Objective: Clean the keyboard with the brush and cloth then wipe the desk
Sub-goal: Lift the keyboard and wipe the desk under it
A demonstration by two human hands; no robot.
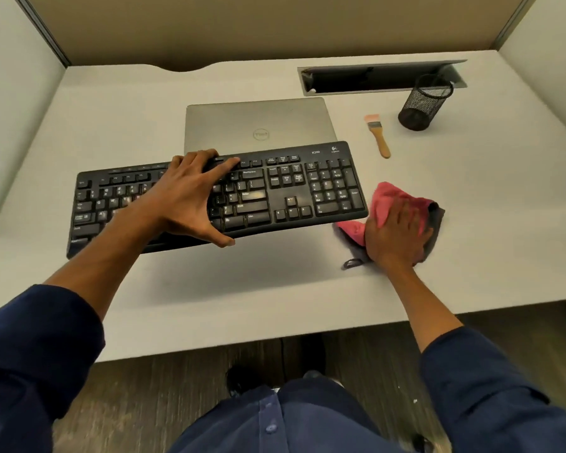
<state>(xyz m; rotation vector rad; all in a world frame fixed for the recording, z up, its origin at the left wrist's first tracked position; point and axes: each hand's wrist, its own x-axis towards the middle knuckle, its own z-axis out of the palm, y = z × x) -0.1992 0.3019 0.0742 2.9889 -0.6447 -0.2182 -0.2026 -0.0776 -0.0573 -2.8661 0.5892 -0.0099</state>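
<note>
A black keyboard [294,188] is held raised above the white desk [275,295], casting a shadow below it. My left hand [190,197] grips it across the middle, fingers over its far edge and thumb under the near edge. My right hand [396,233] presses flat on a pink and grey cloth [389,197] lying on the desk just right of the keyboard. A small brush [378,135] with a wooden handle and pale bristles lies on the desk further back, untouched.
A closed grey laptop [258,125] lies behind the keyboard. A black mesh pen cup [423,103] stands at the back right, beside an open cable slot [373,78]. Partition walls enclose the desk on three sides. The desk's front edge runs near my legs.
</note>
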